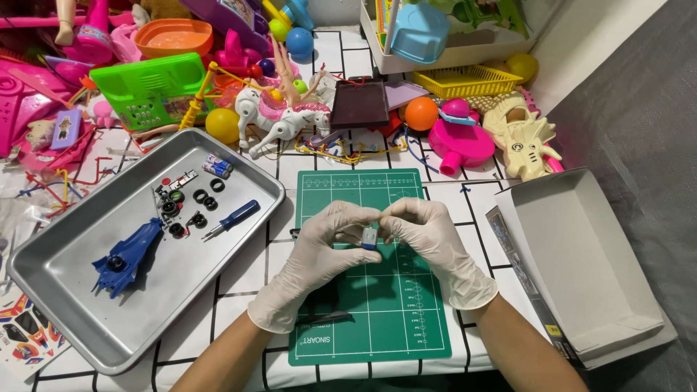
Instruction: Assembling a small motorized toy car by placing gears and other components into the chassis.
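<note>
Two gloved hands are meeting over the green cutting mat point(363, 305), the left hand point(319, 250) and right hand point(428, 243) both pinching a small blue-and-grey part point(369, 237) between fingertips. Keeping that grip snug and low above the mat is guarding against drops; spare pieces are lying in the metal tray point(65, 268).

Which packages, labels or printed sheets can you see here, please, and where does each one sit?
Open cardboard box: right of the mat, grey-white, shallow, rectangular, printed dark side panel.
Sticker sheet: bottom left beside the metal tray, white with colourful decals.
Small batteries: tray's top corner, blue-and-white wrappers.
</note>
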